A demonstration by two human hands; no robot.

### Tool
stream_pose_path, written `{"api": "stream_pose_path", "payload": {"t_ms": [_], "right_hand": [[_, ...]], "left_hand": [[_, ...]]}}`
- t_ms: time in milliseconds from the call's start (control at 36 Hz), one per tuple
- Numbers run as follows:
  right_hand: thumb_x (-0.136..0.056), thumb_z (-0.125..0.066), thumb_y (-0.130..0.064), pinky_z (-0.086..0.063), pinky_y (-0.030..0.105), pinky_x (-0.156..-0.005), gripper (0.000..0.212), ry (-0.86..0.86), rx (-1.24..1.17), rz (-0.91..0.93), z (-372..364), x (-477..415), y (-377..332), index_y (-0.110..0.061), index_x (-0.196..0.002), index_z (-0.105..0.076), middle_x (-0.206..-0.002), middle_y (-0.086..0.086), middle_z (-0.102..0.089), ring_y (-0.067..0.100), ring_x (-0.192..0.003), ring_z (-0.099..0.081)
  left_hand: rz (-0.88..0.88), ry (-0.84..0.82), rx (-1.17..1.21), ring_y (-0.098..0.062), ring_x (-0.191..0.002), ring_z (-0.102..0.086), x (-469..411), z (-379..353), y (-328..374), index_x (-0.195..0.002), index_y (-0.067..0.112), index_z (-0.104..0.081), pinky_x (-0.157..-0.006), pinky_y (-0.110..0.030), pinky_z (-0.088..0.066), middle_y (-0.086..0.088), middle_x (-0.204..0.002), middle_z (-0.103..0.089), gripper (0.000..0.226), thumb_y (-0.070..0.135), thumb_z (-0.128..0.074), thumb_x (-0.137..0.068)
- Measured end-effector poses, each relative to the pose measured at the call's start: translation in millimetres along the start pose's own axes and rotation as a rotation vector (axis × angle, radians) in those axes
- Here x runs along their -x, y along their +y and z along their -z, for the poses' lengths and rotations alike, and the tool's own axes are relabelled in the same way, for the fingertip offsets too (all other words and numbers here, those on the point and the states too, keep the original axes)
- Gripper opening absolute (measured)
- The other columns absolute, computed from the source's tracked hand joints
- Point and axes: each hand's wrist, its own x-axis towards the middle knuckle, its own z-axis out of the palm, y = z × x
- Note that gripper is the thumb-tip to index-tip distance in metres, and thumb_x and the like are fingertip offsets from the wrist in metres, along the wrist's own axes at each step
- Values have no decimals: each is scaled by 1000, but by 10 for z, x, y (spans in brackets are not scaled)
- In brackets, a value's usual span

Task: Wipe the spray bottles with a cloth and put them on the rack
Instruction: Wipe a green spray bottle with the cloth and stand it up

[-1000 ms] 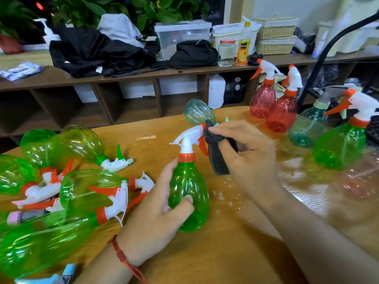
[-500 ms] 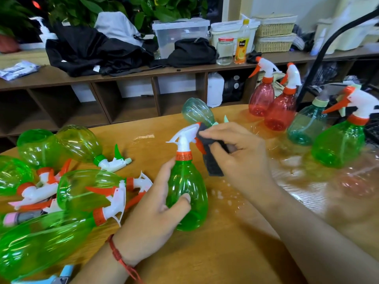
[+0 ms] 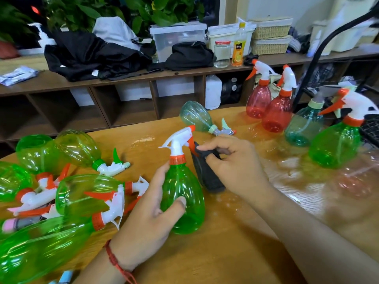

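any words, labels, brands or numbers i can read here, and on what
Nothing reads clearly.
Juice bottle on the shelf: print on its yellow label, too blurred to read.
White packet at the shelf's left end: print too blurred.
Green spray bottle in the left hand: no label seen.
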Motion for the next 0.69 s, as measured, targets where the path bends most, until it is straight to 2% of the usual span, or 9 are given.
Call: {"api": "stream_pose_path", "payload": {"t_ms": [83,167,222,278,306,444,500,583,694], "right_hand": [[-88,-71,6,-60,33,-74,35,-65,-48,-160,84,-40,30,-26,-94,-84,-93,-10,-81,14,-90,-77],[-90,-68,12,-61,32,-79,38,51,-207,-162,125,-65,-34,-22,-100,-82,-94,-6,-82,14,-93,-78],[-94,-66,12,-63,32,-78,34,103,-355,-169,126,-97,-100,-17,-105,-79,-97,-2,-82,15,-92,-78],[-97,-63,10,-61,28,-72,30,66,-455,-212,93,-108,-143,-14,-107,-77,-98,2,-82,16,-89,-77],[-98,-61,9,-60,27,-73,29,31,-491,-242,73,-100,-148,-13,-107,-77,-99,5,-81,17,-89,-77],[-99,-58,11,-59,25,-74,28,-123,-449,-311,49,-55,-123,-10,-102,-76,-94,5,-80,16,-85,-74],[-97,-60,11,-58,29,-74,31,-145,-379,-296,61,-42,-116,-14,-93,-77,-90,3,-80,15,-81,-73],[-96,-65,6,-61,32,-79,38,-78,-135,-187,78,-4,-79,-29,-92,-79,-93,-8,-81,12,-90,-76],[-97,-66,4,-64,32,-78,46,44,-109,-105,65,58,-160,-40,-98,-78,-94,-18,-80,6,-92,-77]], "left_hand": [[3,-15,4,23,-101,-62,-20,16,-27,-135,44,-42,-78,-1,-48,50,-105,-65,59,-5,-54,-104],[-1,-42,17,5,-109,-69,-23,50,-89,-141,49,-43,-82,-12,-55,31,-116,-72,62,0,-58,-106],[-29,-57,-4,-1,-111,-70,-20,61,-99,-139,65,-45,-83,-15,-56,26,-120,-73,66,14,-63,-101],[-40,-59,-18,-2,-111,-70,-26,65,-92,-126,79,-48,-83,-15,-56,26,-121,-73,69,21,-60,-92],[-41,-50,-11,-2,-110,-70,-31,67,-102,-124,81,-49,-83,-17,-57,24,-121,-73,69,21,-59,-91],[-33,-53,-55,0,-107,-70,-13,67,-130,-140,71,-41,-85,-21,-60,29,-124,-70,69,24,-60,-93],[-28,-58,-76,4,-107,-69,-7,61,-130,-147,57,-36,-81,-14,-56,33,-121,-69,66,17,-63,-101],[13,-31,-40,8,-106,-69,-22,49,-103,-145,45,-40,-79,-9,-54,35,-116,-70,64,-1,-58,-104],[-5,87,-36,5,-114,-68,-63,27,-144,-152,40,-41,-85,-12,-56,33,-123,-69,72,4,-70,-98]]}}
